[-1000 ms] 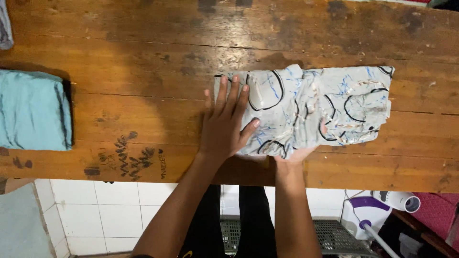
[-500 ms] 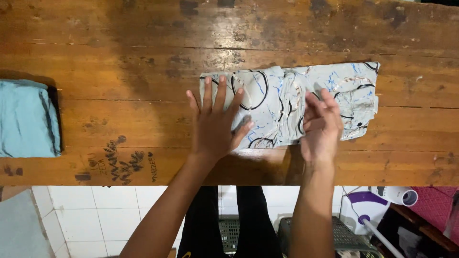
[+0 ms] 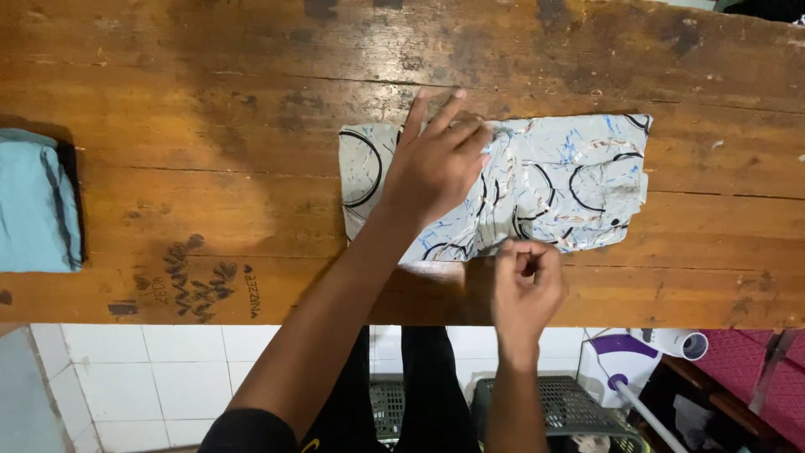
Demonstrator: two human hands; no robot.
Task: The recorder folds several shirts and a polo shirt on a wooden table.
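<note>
A folded grey cloth (image 3: 570, 180) printed with black rings and blue streaks lies on the wooden table (image 3: 210, 101), right of centre. My left hand (image 3: 436, 164) presses flat on the cloth's left half, fingers spread and pointing away from me. My right hand (image 3: 527, 281) is at the cloth's near edge. Its fingers are curled, with the fingertips pinched on the hem. The left end of the cloth (image 3: 360, 168) shows beside my left wrist.
A folded light-blue cloth (image 3: 33, 201) sits at the table's left edge. Dark scribbles (image 3: 197, 285) mark the near plank. Below the table are white floor tiles, a grey plastic basket (image 3: 587, 403) and a white and purple appliance (image 3: 646, 348).
My left hand slid right and further onto the cloth. My right hand came off the top of the cloth and dropped to its near edge, fingers now curled.
</note>
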